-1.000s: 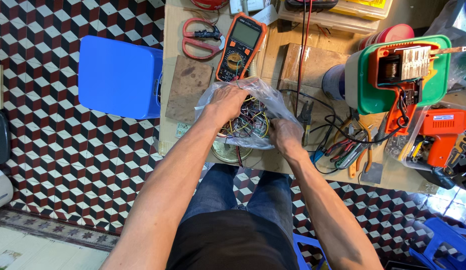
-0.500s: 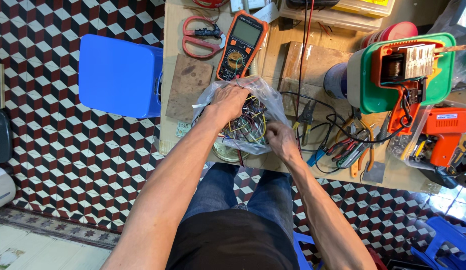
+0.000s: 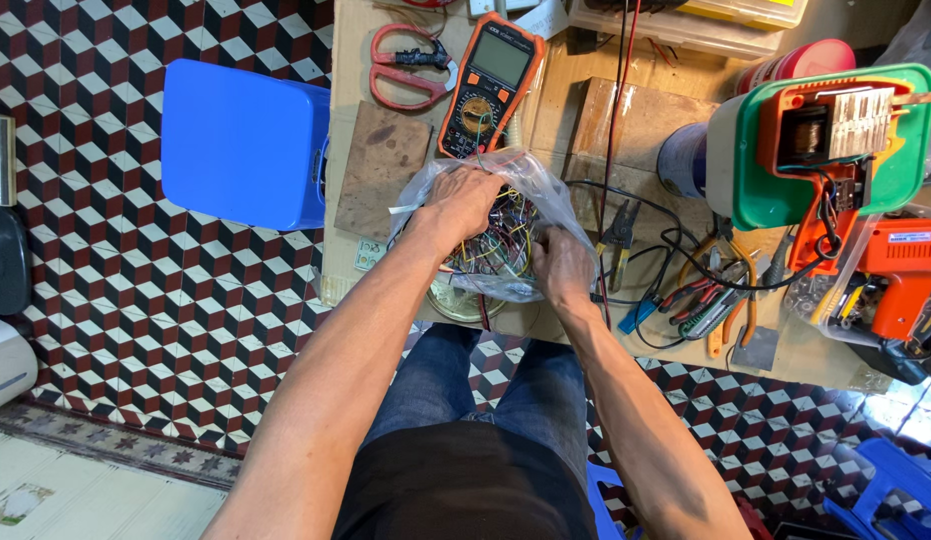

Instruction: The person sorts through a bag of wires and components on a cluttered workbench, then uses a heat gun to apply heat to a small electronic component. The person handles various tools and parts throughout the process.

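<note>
A clear plastic bag [image 3: 546,190] full of thin coloured wires [image 3: 501,240] lies on the wooden workbench [image 3: 556,110] in front of me. My left hand [image 3: 464,198] reaches into the bag's open mouth, fingers curled among the wires. My right hand [image 3: 563,266] grips the bag's near right edge and holds it in place. A round metal lid or dish [image 3: 461,300] peeks out under the bag.
An orange multimeter [image 3: 491,85] and red-handled scissors [image 3: 411,65] lie beyond the bag. Pliers and screwdrivers [image 3: 701,300] sit to the right, with a green-and-orange device [image 3: 821,140] and an orange tool [image 3: 901,275]. A blue stool [image 3: 244,140] stands left of the bench.
My right hand slid nearer along the bag's edge and closed on it. My left hand stayed in the bag's mouth, digging into the wires.
</note>
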